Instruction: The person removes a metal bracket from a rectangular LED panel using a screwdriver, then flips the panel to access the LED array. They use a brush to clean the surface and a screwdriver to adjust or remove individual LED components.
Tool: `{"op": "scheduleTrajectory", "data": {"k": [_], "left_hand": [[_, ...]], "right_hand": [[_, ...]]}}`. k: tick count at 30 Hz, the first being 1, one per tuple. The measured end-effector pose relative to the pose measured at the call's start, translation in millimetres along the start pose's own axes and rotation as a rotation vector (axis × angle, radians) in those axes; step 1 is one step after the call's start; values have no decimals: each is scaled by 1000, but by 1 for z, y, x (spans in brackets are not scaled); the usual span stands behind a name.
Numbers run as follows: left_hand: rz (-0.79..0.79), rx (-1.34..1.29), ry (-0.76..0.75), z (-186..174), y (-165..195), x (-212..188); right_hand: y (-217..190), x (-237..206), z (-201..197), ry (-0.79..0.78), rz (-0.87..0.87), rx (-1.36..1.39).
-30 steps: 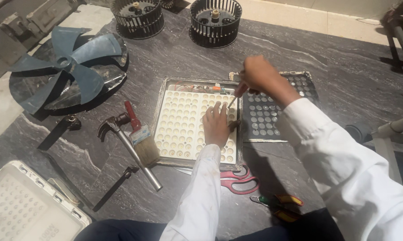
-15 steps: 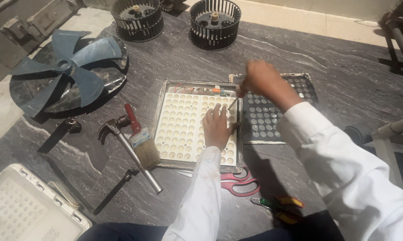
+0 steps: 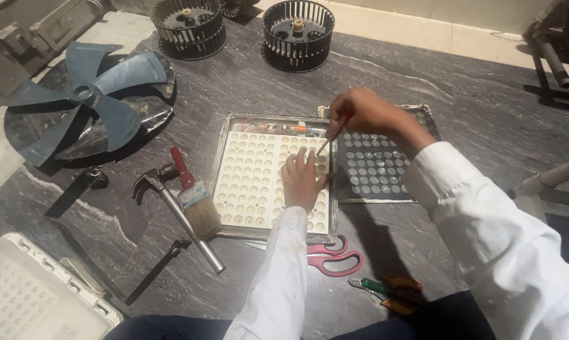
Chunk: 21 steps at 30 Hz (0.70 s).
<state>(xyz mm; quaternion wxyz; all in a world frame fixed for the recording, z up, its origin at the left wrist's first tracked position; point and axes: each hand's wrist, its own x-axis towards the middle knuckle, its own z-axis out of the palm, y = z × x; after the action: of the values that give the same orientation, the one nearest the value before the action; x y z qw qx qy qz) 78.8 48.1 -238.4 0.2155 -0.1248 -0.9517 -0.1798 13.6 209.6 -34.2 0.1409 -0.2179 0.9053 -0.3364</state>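
Observation:
A square metal-framed panel [image 3: 229, 146] with a cream grid of round cells lies in the middle of the dark stone surface. My left hand [image 3: 302, 180] presses flat on its right part, fingers spread. My right hand [image 3: 363, 112] grips a thin screwdriver [image 3: 327, 140], whose tip points down at the panel's upper right area, just above my left fingertips. A dark plate with round lenses [image 3: 372, 170] lies right beside the panel, under my right forearm.
A hammer [image 3: 178, 212] and a paintbrush [image 3: 195, 196] lie left of the panel. Red scissors [image 3: 332, 255] and pliers [image 3: 391, 291] lie near me. A blue fan blade [image 3: 89, 101] sits far left, two black blower wheels [image 3: 298, 34] at the back, a white panel [image 3: 26, 296] at lower left.
My right hand has shifted a little left and lower with the screwdriver, towards the panel's upper right corner. My left hand has stayed flat on the panel.

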Motion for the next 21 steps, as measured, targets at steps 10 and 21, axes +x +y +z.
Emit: {"op": "scheduleTrajectory", "data": {"k": [10,21], "left_hand": [[12,-43,65,-5,2,0],[4,-11,42,-7,2,1]], "right_hand": [[-16,-3,5,119,217,-159],[-8,0,5,149,438,-46]]}}
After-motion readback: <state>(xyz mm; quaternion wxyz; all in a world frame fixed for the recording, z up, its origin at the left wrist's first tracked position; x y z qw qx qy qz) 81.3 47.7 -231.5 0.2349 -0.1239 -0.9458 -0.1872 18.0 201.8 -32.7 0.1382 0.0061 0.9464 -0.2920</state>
